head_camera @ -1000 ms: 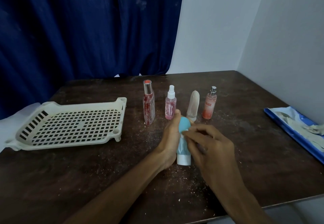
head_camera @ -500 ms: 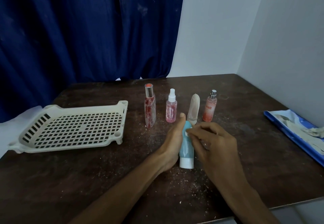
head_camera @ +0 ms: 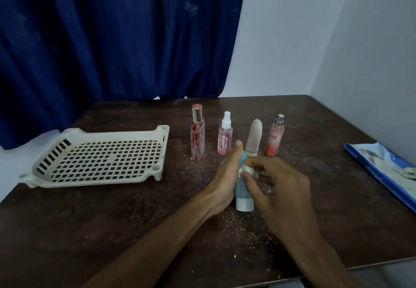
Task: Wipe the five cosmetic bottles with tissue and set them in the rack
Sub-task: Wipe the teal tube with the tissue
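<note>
The person's left hand (head_camera: 227,175) has its grip wrapped round a soft teal plastic tube (head_camera: 241,189), thumb pointing up toward 12 o'clock. The tube's flat white cap faces 6 o'clock, right down by the table (head_camera: 112,220) (can't tell if it's actually touching). The right hand (head_camera: 281,188) comes in from 3 o'clock, its grip pinched narrow on a small crumpled white wad of tissue (head_camera: 247,170), which is pressed against the tube's upper part.

Bottle count is five: the tube, plus four standing upright in a row at 12 o'clock of the hands, each apart from the next. Going from 9 to 3:
- a tall clear slab bottle (head_camera: 197,136) with red speckles inside and a clear cap with a red top
- a short pink spray bottle (head_camera: 224,139) with a white nozzle and white squiggly print that's unreadable
- a cloudy, bullet-shaped bottle (head_camera: 254,136) with a rounded tip
- a round orange-pink bottle (head_camera: 273,139) with a bare silver sprayer; its red lettering ends in "ADE", the rest isn't legible

One cream plastic rack (head_camera: 117,131) sits at 9 o'clock. It's a shallow tray with a square-grid floor, slotted ends and stubby legs, and no bottle is in it.

The table is dark, worn wood, dusted with white crumbs around the hands. At 3 o'clock, at the table's edge, lies a flat blue-and-white glossy packet (head_camera: 382,170). A navy curtain (head_camera: 112,39) hangs behind.
</note>
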A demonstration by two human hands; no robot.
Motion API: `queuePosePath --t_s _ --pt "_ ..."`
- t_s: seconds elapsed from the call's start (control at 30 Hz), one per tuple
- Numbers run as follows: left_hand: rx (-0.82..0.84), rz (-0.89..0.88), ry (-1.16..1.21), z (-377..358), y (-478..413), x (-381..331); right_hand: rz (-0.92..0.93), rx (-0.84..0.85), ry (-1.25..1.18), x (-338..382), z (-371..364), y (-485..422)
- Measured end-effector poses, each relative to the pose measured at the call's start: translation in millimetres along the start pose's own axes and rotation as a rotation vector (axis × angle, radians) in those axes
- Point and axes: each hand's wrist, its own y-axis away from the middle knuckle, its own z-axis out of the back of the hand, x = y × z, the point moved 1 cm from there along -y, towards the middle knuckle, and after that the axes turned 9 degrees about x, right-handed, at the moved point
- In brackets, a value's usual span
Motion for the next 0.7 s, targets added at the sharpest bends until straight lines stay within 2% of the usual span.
queuePosePath --t_s 0.27,0.43,0.53,0.7 --pt "-0.017 -0.003 0.021 -3.3 1.7 -1.2 -0.037 -0.029 0.019 -2.3 2.1 -2.1" --pt "-0.024 -0.001 0.040 -2.3 1.0 -2.8 0.000 0.027 -0.038 8.3 -1.8 3.7" --pt "0.007 -0.011 0.055 -2.8 -0.1 -1.1 -0.045 0.008 -0.074 1.8 2.4 1.4" --pt "-0.014 -0.029 0.051 -1.5 -0.3 -0.2 -0.016 -0.014 -0.064 4.9 -1.4 -4.7"
